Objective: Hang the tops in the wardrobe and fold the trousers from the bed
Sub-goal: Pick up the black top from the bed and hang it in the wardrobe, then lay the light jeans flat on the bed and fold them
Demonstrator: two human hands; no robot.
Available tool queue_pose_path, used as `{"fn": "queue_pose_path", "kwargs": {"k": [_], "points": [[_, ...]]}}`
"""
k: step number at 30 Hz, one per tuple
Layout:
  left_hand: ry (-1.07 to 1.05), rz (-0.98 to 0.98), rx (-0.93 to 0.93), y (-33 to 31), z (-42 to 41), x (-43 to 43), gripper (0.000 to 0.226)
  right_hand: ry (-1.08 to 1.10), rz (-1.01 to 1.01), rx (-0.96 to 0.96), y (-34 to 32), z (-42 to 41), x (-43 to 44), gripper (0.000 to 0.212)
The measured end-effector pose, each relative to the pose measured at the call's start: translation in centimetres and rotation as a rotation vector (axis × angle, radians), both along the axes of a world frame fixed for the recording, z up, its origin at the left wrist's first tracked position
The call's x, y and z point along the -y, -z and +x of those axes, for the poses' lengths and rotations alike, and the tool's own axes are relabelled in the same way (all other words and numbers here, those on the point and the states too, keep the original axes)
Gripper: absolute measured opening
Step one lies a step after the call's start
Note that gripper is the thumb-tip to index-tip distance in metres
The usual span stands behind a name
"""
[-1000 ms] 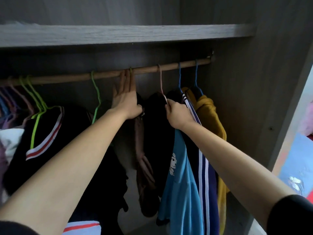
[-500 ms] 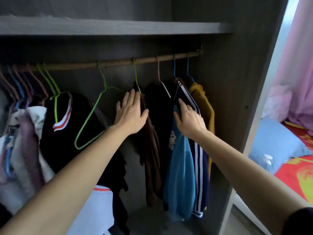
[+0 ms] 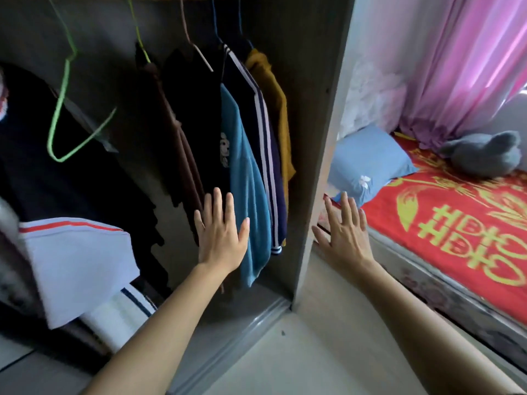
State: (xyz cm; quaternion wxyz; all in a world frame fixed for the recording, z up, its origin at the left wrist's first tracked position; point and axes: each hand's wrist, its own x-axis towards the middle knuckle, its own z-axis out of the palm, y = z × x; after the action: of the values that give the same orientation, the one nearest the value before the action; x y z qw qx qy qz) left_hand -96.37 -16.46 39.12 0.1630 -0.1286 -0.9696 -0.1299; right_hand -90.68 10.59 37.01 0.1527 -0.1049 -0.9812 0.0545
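Hovering spread-fingered and empty, left grip [image 3: 221, 238] fronts the hung tops [image 3: 248, 181]; right grip [image 3: 346, 235] points toward the bed [image 3: 456, 223], likely for more clothes.

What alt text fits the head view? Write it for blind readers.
The left hand and right hand, both open and empty, reach out before an open wardrobe of hanging tops, a blue top nearest. An empty green hanger hangs at left; a red-covered bed lies right.

Daylight glows through a pink curtain [image 3: 462, 67] on the right, above a bed [image 3: 427, 286] with a red cover [image 3: 385, 215] patterned in gold — a blue pillow [image 3: 368, 163] and a grey plush toy [image 3: 482, 155] lie on it. Pale floor [image 3: 299, 354] meets the grey wardrobe panel [image 3: 313, 124].
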Motion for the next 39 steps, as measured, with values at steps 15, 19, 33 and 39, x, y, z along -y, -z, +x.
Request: {"fn": "queue_pose_path", "kwargs": {"k": [15, 19, 33, 39], "points": [[0.480, 0.102, -0.003, -2.0, 14.4, -44.1, 0.068, 0.393, 0.019, -0.086, 0.0, 23.7, -35.2, 0.076], [0.674, 0.032, 0.048, -0.4, 19.3, -54.9, 0.069, 0.584, -0.047, -0.101, 0.9, 30.4, -43.8, 0.079], [1.022, -0.223, 0.287, 11.8, 20.6, -85.7, 0.077, 0.926, -0.124, 0.142, 10.4, 38.2, -67.9, 0.084], [1.058, -0.232, 0.394, 13.6, 16.2, -99.2, 0.070, 0.968, -0.169, 0.257, 12.3, 34.1, -80.4, 0.083]]}}
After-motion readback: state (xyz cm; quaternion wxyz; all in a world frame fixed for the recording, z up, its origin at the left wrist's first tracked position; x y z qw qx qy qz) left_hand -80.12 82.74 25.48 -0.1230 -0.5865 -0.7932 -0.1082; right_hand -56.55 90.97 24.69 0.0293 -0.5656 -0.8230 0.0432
